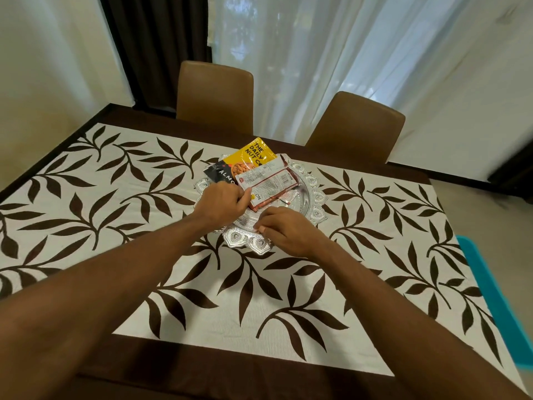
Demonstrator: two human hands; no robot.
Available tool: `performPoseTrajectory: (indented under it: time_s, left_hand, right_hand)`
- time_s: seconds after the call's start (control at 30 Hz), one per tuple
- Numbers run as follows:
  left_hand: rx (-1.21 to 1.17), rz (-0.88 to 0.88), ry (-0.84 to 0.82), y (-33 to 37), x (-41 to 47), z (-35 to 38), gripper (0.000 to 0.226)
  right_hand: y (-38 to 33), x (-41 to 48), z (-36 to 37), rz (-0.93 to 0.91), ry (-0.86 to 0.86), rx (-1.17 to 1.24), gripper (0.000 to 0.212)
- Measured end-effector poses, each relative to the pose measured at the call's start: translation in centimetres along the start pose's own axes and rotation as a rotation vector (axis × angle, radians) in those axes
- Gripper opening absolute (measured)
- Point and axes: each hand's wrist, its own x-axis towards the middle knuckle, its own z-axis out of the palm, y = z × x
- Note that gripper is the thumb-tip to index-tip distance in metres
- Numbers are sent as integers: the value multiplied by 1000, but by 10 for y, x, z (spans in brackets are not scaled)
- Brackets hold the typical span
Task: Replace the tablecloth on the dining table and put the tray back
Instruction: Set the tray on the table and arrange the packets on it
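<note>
Gripping packet [268, 183] edge, left hand [220, 202] hides tray [248, 241] rim; right hand [284, 229] curled, grasp unclear.

Up at twelve o'clock stand two brown chairs, the first chair [215, 96] toward eleven and the second chair [356, 125] toward one, both backs upright. Behind them daylight glows through a sheer white curtain [331, 53] from twelve to two. At eleven a dark brown curtain [155, 47] hangs beside it, and a cream wall [52, 59] takes over at ten. Over at three there's pale floor [476, 197] and a dark skirting board [450, 173]. At four there's a teal edge [490, 284], and I can't tell what it belongs to.
</note>
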Motion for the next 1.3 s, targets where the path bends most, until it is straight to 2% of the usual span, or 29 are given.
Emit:
performPoseTrajectory:
  time_s: [0.13, 0.2, 0.3, 0.37, 0.5, 0.67, 0.87, 0.97, 1.13, 1.3]
  left_hand:
    - [19, 6, -6, 0, -1, 0, 52]
    - [25, 11, -8, 0, -1, -1, 53]
    - [40, 18, -14, 2, -1, -1, 52]
    - [53, 24, -15, 3, -1, -2, 52]
    - [69, 26, -17, 2, 0, 1, 52]
    - [87, 23, -17, 2, -1, 1, 54]
    - [68, 25, -30, 2, 0, 1, 56]
    - [57, 22, -23, 2, -1, 1, 53]
    - [47, 24, -27, 3, -1, 0, 54]
    - [33, 9, -25, 1, 0, 1, 56]
  right_hand:
    - [3, 5, -2, 168, 240, -60, 44]
    - [-4, 7, 3, 215, 280, -145, 46]
    - [-18, 4, 19, 201, 177, -264, 54]
    - [-23, 0, 31, 180, 174, -350, 63]
    - [-22, -5, 39, 11, 253, -431, 40]
    - [-17, -2, 39, -97, 268, -306, 32]
    - [-15, 10, 26, 19, 132, -80, 25]
    - [-15, 21, 21, 83, 15, -94, 31]
    - [-10, 39, 15, 170, -83, -52, 49]
    - [-2, 48, 8, 232, -71, 67, 48]
